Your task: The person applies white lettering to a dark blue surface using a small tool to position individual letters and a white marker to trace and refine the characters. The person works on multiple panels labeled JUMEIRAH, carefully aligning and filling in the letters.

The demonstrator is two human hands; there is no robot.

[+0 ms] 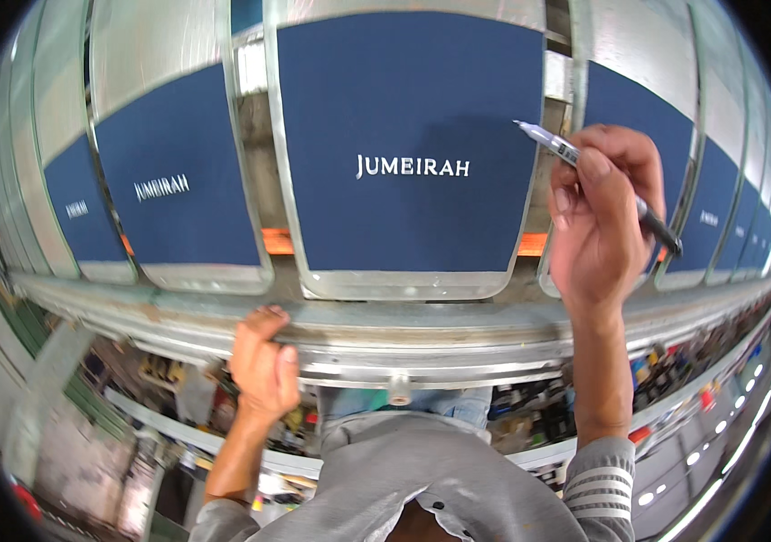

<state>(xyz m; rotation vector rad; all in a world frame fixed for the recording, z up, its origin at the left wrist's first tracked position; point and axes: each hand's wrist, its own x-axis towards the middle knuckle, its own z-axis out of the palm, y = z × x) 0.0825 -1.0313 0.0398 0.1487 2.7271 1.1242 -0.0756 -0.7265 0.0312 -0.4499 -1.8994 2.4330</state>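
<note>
My right hand (604, 217) is closed around a slim pen (541, 136) with a pale front end and a dark rear. Its tip points left over the right part of a dark blue rectangular panel (404, 221), which bears pale lettering. A shadow falls on the panel below the tip; whether the tip touches cannot be made out. The panel lies on a metal board (404, 284) with rounded corners. At the near metal rail (422, 339), my left hand (262, 366) rests with loosely bent fingers, the thumb apart, holding nothing visible.
Similar boards with blue panels stand in a row to the left (178, 221) and right (714, 199). Gaps separate them, with orange strips (277, 241) showing between. A round knob (400, 390) juts from the rail's near side. Cluttered shelves (530, 411) lie below the rail.
</note>
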